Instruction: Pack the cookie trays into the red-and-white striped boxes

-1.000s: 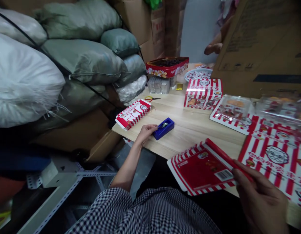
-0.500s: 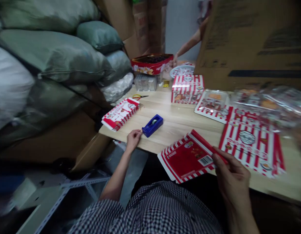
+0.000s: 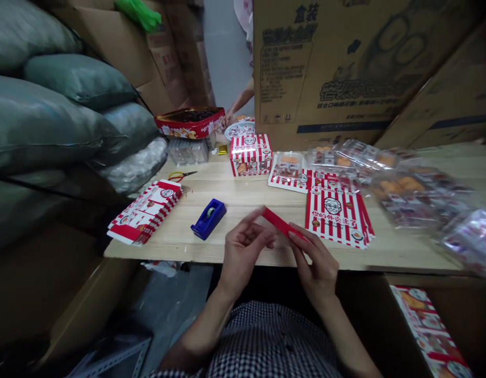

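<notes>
When checked in the head view, found the red carton [image 3: 281, 222] nearly edge-on between both hands, raised over the near side of the table [image 3: 243, 197]. Saw the right hand [image 3: 316, 262] pinched on its right end, with thumb and fingers closed against it. Saw the left hand [image 3: 243, 247] half curled, with index fingertip at the opposite end; could not tell whether gripping or merely touching. Located the blue tape dispenser [image 3: 208, 218] to the left, apart from the left hand. Judged the carton light, of thin printed card: fairly stiff along folds, easily creased across broad panels, perhaps slightly slick. Recommended holding by both ends of the narrow red side, with light finger pressure.
</notes>
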Motion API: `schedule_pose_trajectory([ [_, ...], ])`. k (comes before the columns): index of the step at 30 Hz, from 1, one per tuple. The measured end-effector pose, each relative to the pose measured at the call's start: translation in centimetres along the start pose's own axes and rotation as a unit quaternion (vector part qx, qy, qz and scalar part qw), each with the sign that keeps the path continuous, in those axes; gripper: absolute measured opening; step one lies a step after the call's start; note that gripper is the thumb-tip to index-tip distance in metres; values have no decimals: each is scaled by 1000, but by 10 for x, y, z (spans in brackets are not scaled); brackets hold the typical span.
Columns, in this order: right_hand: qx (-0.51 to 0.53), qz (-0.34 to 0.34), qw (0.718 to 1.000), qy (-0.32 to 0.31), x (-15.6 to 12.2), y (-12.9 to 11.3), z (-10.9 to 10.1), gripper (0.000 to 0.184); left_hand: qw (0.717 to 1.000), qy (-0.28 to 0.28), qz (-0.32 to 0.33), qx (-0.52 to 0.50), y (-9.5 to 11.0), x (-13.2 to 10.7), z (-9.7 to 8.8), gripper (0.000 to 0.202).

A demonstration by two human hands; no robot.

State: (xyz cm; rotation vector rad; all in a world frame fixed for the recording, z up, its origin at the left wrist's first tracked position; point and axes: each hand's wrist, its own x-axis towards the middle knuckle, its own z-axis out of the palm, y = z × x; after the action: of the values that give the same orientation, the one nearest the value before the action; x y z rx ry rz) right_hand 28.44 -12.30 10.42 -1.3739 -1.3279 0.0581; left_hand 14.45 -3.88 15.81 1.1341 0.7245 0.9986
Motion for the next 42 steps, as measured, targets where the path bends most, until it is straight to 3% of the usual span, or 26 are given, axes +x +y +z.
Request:
schedule_pose_trajectory([
  [2,-3,-3,1000,-10,-2,1,-1,49,998,-23,-27,-45,-8,6,3,73],
  [4,-3,-12,1000,-15,-3,2,-2,50,995,-37,-52,-72,-18,10,2,87],
  [9,9,-12,1000,-17,-4,2,-3,53,990,-41,-103,-93,-37,16,0,89],
  [12,15,-9,1000,-16,-2,0,-5,50,994,-32,-100,-10,-44,19,0,89],
  [15,23,-4,1000,-8,3,-6,-11,49,986,46,5,162,-43,23,-5,94],
  [17,32,7,999,-12,7,-11,-18,45,951,69,135,268,-34,25,-9,93],
  [18,39,17,999,-18,9,-14,-23,42,928,44,202,310,-26,27,-11,84],
  [20,57,46,997,-38,14,-18,-34,35,879,-64,305,361,-8,30,-15,55],
  [23,90,92,990,-65,17,-17,-43,25,830,-228,344,375,11,36,-19,29],
  [25,127,152,978,-62,16,-12,-41,19,815,-260,347,384,12,39,-21,30],
  [28,194,285,938,-32,10,-2,-32,21,796,-242,364,418,-2,41,-22,34],
  [31,236,346,907,-33,4,7,-23,27,798,-256,338,427,-20,43,-23,39],
  [34,260,359,895,-42,3,16,-21,28,838,-266,278,388,-34,46,-28,33],
  [36,284,373,883,7,2,26,-19,28,886,-204,216,355,-41,48,-36,36],
  [38,297,382,870,91,0,40,-17,29,927,-166,114,317,-48,48,-47,52],
  [40,289,388,859,166,-5,55,-12,30,942,-199,1,272,-55,45,-57,66],
  [42,271,395,852,210,-13,70,-4,33,938,-249,-67,233,-62,42,-65,66],
])
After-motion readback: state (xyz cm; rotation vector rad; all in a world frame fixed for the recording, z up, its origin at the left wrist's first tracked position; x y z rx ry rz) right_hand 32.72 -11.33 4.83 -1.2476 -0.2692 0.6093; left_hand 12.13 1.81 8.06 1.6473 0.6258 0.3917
